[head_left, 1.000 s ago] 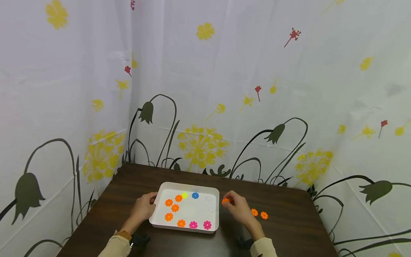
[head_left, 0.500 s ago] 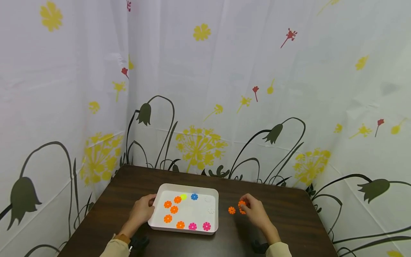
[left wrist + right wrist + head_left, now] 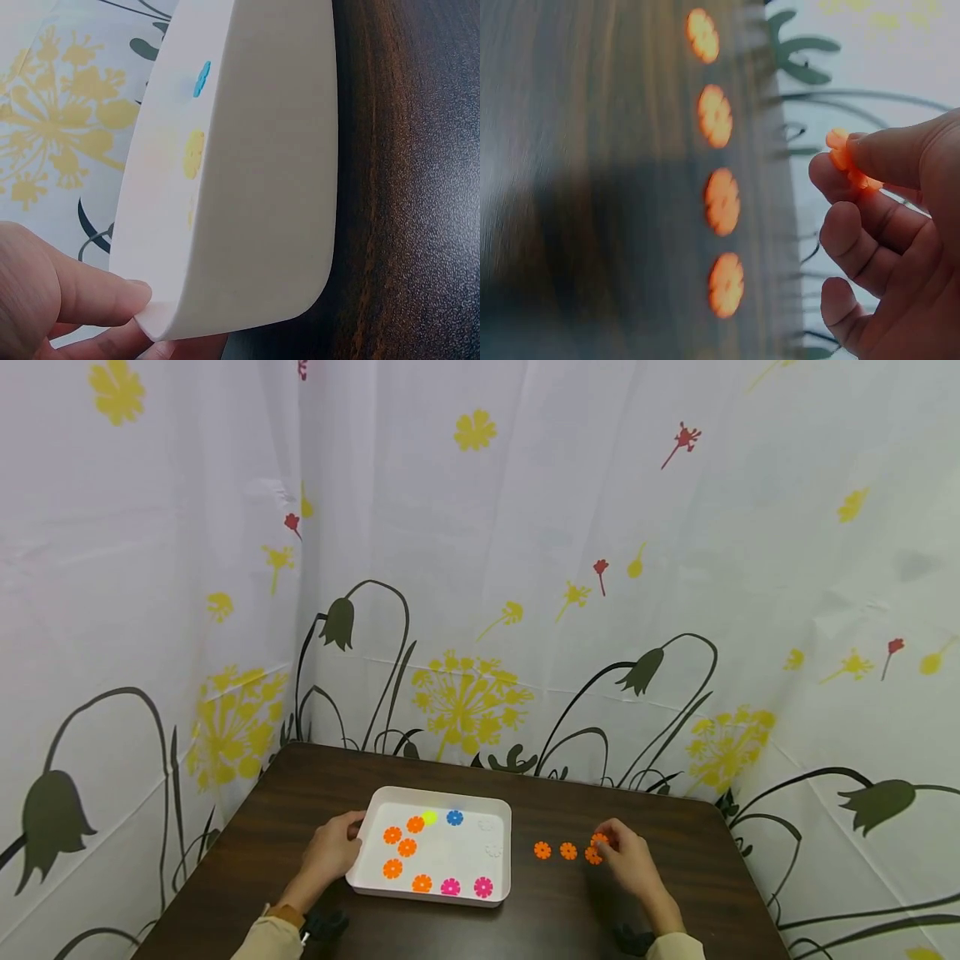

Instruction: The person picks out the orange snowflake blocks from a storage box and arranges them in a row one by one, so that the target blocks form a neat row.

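Note:
My left hand [image 3: 332, 846] grips the left side of a white tray [image 3: 504, 852], thumb over the rim and fingers around the outside of the wall in the left wrist view. Flower-shaped plastic discs lie inside: several orange ones, two pink, a blue disc [image 3: 455, 817], a yellow disc [image 3: 430, 817] and two clear ones. Over the table to the right, my right hand [image 3: 630, 858] pinches an orange flower disc [image 3: 841, 154] between thumb and index finger, the other fingers loosely bent. Below it runs a row of several orange discs [image 3: 722, 202]; in the head view the hand hides part of this row.
The dark wooden table [image 3: 420, 935] reaches back to a white curtain [image 3: 570, 527] printed with flowers, which also hangs at both sides. The row of orange discs stands to the right of the tray.
My right hand has moved rightward from beside the tray along the row of orange discs, still pinching one, uncovering the discs nearest the tray. My left hand and the tray stay in place.

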The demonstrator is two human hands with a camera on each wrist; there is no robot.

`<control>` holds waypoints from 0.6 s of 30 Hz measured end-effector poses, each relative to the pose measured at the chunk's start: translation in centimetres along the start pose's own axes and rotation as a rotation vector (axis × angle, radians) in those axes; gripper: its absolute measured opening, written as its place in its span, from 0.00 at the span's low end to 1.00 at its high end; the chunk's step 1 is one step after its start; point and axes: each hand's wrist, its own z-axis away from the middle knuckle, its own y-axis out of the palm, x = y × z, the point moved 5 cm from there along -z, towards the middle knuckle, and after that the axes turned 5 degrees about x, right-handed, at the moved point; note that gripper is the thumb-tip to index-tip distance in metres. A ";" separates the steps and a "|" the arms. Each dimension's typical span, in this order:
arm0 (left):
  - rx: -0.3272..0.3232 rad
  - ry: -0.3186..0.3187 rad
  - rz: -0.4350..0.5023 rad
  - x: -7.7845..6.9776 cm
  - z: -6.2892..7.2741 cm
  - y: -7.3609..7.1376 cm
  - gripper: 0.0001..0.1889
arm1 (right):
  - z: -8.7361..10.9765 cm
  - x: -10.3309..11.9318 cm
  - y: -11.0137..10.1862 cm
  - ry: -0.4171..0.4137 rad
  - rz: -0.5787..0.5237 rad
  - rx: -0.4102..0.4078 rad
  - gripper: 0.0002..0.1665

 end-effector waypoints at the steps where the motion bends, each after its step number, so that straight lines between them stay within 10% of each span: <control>1: -0.001 0.003 0.000 0.0 0.0 -0.1 0.26 | 0.0 -0.5 -0.2 0.010 0.002 -0.004 0.10; 18: -0.010 0.022 0.018 0.3 -0.1 0.0 0.25 | 1.0 -5.5 -2.6 0.119 0.056 -0.049 0.07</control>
